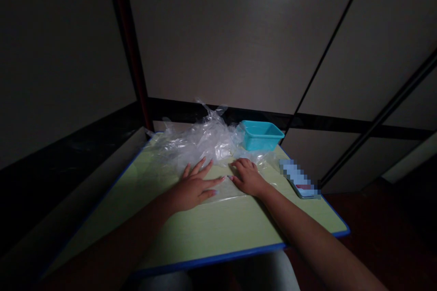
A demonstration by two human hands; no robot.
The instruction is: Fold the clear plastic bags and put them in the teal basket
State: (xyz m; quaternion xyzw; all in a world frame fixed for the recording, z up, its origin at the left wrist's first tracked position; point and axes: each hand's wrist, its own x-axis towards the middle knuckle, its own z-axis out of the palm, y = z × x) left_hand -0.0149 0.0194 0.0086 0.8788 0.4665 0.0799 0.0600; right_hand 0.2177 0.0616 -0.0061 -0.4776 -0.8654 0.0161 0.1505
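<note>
Although its outline is hard to trace, a flat, clear sheet of thin plastic film (225, 192) lies on the pale green, blue-edged tabletop (205, 236), on the near side of a turquoise rectangular plastic box (261, 142) and to the box's left. Its one plain edge, the near one, runs roughly sideways; whether that is its long axis, I cannot tell.

Both hands lie palm down over the film, so neither is clearly nearer to it. The left hand (196, 187), farther from the box, has its fingers spread, forefinger and thumb pointing across the film towards the right. The right hand (246, 177), nearer the box, has its fingers loosely bent and its thumb set apart, pointing left — whether any film is caught beneath, I cannot tell. A small gap separates the left forefinger from the right thumb.

Just beyond the left fingertips, to the box's left, a crumpled, clear heap of plastic film (205, 138) crowds the far side and reaches the box; loose film also lies in front of the box — in the way on that side. A pale blue, oblong, flat object (298, 179), its face pixelated, lies nearer than the box and to its right.
</note>
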